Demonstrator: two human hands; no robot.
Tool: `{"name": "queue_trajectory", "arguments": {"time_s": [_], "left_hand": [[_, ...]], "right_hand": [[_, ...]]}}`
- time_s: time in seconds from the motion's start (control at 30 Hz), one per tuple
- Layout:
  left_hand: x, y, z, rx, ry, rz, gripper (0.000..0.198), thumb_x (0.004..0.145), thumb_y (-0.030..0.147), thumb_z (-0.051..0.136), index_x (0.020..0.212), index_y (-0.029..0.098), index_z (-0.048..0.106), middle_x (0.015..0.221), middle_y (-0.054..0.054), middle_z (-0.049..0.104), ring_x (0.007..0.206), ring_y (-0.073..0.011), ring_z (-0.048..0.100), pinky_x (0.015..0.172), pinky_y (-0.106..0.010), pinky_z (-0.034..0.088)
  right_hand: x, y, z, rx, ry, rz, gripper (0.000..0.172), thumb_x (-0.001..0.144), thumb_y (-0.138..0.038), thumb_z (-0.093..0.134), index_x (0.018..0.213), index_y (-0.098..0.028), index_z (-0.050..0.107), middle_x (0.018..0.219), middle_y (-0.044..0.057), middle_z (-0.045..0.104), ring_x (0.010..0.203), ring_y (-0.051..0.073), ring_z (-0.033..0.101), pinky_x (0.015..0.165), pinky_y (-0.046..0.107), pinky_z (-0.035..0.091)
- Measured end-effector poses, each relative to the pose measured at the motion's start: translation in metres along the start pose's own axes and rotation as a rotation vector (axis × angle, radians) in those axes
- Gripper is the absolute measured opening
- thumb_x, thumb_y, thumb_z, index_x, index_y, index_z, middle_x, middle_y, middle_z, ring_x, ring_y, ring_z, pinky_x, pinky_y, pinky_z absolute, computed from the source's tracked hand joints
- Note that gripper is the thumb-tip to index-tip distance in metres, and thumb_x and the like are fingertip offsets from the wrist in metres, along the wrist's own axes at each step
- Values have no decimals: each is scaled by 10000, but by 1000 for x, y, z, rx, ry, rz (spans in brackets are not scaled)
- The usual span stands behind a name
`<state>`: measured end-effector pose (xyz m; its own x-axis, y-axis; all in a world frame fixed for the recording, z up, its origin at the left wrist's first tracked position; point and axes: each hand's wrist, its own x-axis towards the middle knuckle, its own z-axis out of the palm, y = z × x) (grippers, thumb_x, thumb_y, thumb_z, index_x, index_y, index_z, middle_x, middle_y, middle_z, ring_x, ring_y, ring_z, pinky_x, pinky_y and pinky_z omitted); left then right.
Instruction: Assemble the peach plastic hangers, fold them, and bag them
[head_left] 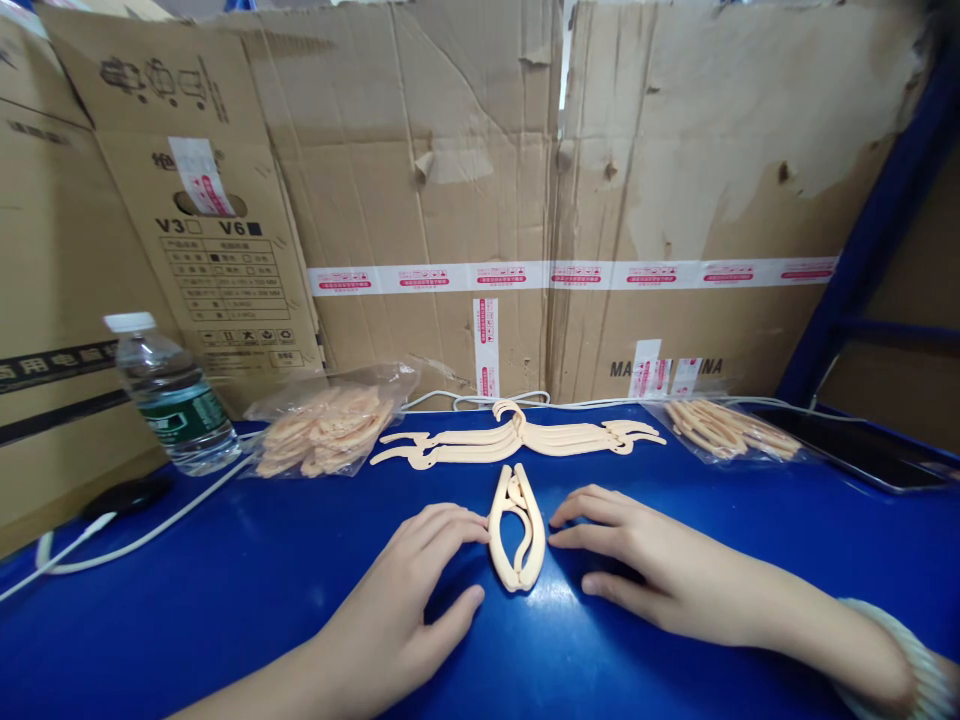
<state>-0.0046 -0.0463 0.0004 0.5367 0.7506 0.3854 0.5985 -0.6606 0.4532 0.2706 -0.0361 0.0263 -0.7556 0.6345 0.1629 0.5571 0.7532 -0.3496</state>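
A folded cream plastic hanger [536, 545] lies flat on the blue table, its closed arms pointing away from me and its hook tucked between them. My left hand [420, 575] rests at its left side, fingertips at or just touching the edge, thumb apart and nothing in the grasp. On the other side, my right hand [637, 555] lies with fingers spread, a small gap from the hanger. Just beyond, several unfolded hangers [465, 440] of the same kind lie stacked with their hooks together at the back.
Clear bags of folded hanger parts lie at back left [322, 430] and back right [727, 430]. A water bottle [176, 400] stands left, near a white cable [180, 515] and a black device [127, 494]. A dark phone-like slab [855, 450] lies right. Cardboard [450, 220] walls the back.
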Motion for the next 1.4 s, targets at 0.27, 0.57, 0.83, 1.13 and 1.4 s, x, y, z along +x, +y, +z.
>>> {"name": "queue_trajectory", "arguments": {"time_s": [0.27, 0.57, 0.83, 1.13, 1.4], "left_hand": [[0, -1, 0, -13, 1, 9, 337, 816, 137, 537, 1129, 254, 581, 1229, -70, 612, 1165, -259, 529, 1003, -436, 450], [0, -5, -3, 7, 16, 20, 322, 820, 153, 539, 1123, 255, 575, 1232, -71, 615, 1165, -260, 542, 998, -435, 463], [1, -7, -4, -3, 13, 10, 288, 833, 161, 523, 1105, 248, 565, 1233, -69, 606, 1179, -250, 534, 1009, -427, 456], [0, -7, -4, -9, 16, 23, 317, 825, 150, 528, 1122, 251, 567, 1231, -74, 607, 1163, -253, 547, 994, -420, 470], [1, -6, -7, -32, 27, -49, 288, 838, 170, 522, 1105, 266, 575, 1213, -45, 622, 1138, -240, 581, 985, -406, 482]], "right_hand": [[-1, 22, -13, -21, 76, 51, 278, 958, -274, 498, 1196, -203, 624, 1204, 102, 575, 1114, 235, 535, 985, 394, 441], [-22, 90, -33, -271, 160, 300, 418, 882, -358, 487, 1221, -141, 600, 1225, 166, 590, 1122, 322, 565, 984, 506, 457], [-9, 92, -12, -270, 145, 279, 513, 940, -316, 425, 1395, -80, 410, 1453, 196, 406, 1350, 297, 370, 1123, 511, 306], [-5, 102, -9, -303, 244, 208, 296, 914, -203, 462, 1157, -163, 626, 1148, 147, 618, 1114, 287, 557, 984, 489, 442], [-3, 98, -14, -215, 346, 229, 156, 904, -264, 454, 832, -178, 563, 859, 93, 617, 796, 229, 597, 730, 365, 487]]}}
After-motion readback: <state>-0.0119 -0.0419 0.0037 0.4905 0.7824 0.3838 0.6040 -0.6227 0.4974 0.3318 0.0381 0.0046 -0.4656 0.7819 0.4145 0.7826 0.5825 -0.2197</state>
